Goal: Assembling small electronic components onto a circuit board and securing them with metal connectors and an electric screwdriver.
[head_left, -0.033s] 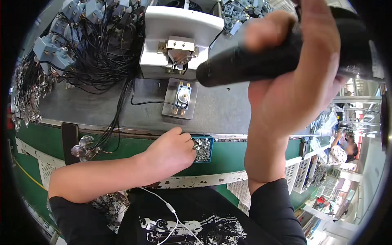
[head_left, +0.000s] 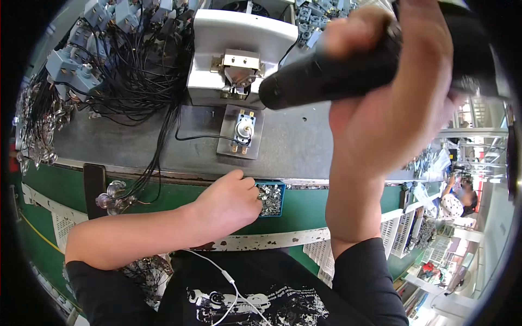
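My right hand [head_left: 391, 125] is raised at the right, its fingers wrapped round a long black tool [head_left: 304, 81] with a rounded end pointing left. The hand is close to the camera and partly blurred, and the tool's exact kind is unclear. Low at the table's front edge, my left hand [head_left: 231, 201] is closed beside a blue tray [head_left: 281, 202] of small metal parts; whatever its fingers hold is hidden. Between the hands and a white machine [head_left: 244, 27], a small component [head_left: 244, 130] with a white round centre and brass tabs sits on a metal plate [head_left: 227, 148]. A black wire runs leftward from it.
Grey-blue housings [head_left: 76, 73] with tangled black wires [head_left: 141, 81] are heaped at the left. More grey parts [head_left: 315, 16] lie behind the machine. Shiny round metal pieces [head_left: 114, 198] hang near the table's front edge. Another person [head_left: 452, 205] is far off at the right.
The black tool in my right hand has tilted and shifted slightly upward. My left hand and the component on the plate stay where they were.
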Demonstrator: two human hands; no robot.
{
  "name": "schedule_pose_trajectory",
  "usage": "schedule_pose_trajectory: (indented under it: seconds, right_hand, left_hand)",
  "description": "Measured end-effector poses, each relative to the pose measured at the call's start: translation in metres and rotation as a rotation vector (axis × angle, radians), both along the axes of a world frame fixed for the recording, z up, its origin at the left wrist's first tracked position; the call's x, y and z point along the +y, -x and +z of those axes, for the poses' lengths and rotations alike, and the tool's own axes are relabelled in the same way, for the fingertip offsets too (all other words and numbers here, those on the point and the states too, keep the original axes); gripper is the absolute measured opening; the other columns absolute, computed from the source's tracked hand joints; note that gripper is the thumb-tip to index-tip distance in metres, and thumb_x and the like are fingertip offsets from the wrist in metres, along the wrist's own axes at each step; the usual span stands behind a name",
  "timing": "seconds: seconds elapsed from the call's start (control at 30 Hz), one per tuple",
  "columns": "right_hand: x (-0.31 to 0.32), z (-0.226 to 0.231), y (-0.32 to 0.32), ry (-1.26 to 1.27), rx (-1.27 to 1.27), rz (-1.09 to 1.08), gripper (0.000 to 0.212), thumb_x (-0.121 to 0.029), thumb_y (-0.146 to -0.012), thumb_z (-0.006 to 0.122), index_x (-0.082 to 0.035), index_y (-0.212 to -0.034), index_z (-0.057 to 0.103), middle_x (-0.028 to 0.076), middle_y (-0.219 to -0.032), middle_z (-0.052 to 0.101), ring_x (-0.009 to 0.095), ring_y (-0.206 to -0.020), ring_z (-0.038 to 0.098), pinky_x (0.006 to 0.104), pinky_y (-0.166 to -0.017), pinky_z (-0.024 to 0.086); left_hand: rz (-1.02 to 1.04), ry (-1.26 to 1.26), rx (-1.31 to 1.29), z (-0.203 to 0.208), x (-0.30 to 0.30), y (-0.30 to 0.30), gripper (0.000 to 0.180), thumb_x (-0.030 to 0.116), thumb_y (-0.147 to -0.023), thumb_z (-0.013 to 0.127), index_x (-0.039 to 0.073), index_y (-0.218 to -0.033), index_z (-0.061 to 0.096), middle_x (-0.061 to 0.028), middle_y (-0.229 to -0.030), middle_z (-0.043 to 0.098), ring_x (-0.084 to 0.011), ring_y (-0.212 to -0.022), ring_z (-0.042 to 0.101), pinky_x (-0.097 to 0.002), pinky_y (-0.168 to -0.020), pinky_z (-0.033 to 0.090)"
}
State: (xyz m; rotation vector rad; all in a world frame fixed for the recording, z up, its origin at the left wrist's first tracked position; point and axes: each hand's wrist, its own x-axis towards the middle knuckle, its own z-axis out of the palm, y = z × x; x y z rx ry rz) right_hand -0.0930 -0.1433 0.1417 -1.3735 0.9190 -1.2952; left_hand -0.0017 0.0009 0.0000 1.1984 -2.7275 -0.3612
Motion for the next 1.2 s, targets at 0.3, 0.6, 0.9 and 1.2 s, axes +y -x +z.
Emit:
schedule_pose_trajectory:
  seconds: [0.3, 0.6, 0.9, 1.2]
  right_hand:
    - [-0.014, -0.015, -0.039, 0.208, -0.129, 0.114, 0.031, -0.007, -0.09, 0.077, 0.002, -0.117, 0.063, 0.012, -0.091, 0.072, 0.019, -0.069, 0.07, 0.0319, -0.064, 0.058]
    - [-0.021, -0.029, -0.059, 0.395, -0.209, 0.217, 0.025, -0.001, -0.092, 0.073, 0.004, -0.114, 0.063, 0.012, -0.089, 0.071, 0.019, -0.064, 0.069, 0.0309, -0.058, 0.057]
    - [-0.01, -0.024, 0.0, 0.462, -0.169, 0.315, 0.016, -0.001, -0.095, 0.069, 0.007, -0.107, 0.063, 0.012, -0.08, 0.068, 0.018, -0.056, 0.064, 0.0318, -0.055, 0.055]
    - [0.017, -0.017, 0.018, 0.536, -0.128, 0.288, 0.082, -0.006, -0.101, 0.06, -0.011, -0.161, 0.004, 0.016, -0.083, 0.063, 0.016, -0.054, 0.059, 0.0355, -0.056, 0.053]
  left_hand:
    - [0.035, -0.019, 0.096, -0.003, -0.003, -0.007, 0.008, 0.015, -0.075, 0.066, 0.011, -0.082, 0.067, -0.0021, -0.083, 0.063, -0.0196, -0.086, 0.062, -0.0354, -0.076, 0.049]
    - [0.057, -0.144, 0.235, -0.002, -0.003, -0.006, 0.012, 0.011, -0.079, 0.065, 0.007, -0.09, 0.067, -0.0056, -0.085, 0.064, -0.0232, -0.083, 0.064, -0.0385, -0.075, 0.051]
    - [0.227, 0.152, 0.471, 0.036, -0.015, -0.037, 0.01, 0.008, -0.08, 0.066, 0.009, -0.089, 0.067, -0.0043, -0.081, 0.064, -0.0252, -0.081, 0.066, -0.0379, -0.073, 0.051]
    - [0.48, 0.302, 0.34, 0.021, -0.041, -0.052, 0.015, 0.012, -0.082, 0.078, 0.011, -0.089, 0.065, -0.0015, -0.088, 0.064, -0.0221, -0.094, 0.061, -0.0393, -0.08, 0.044]
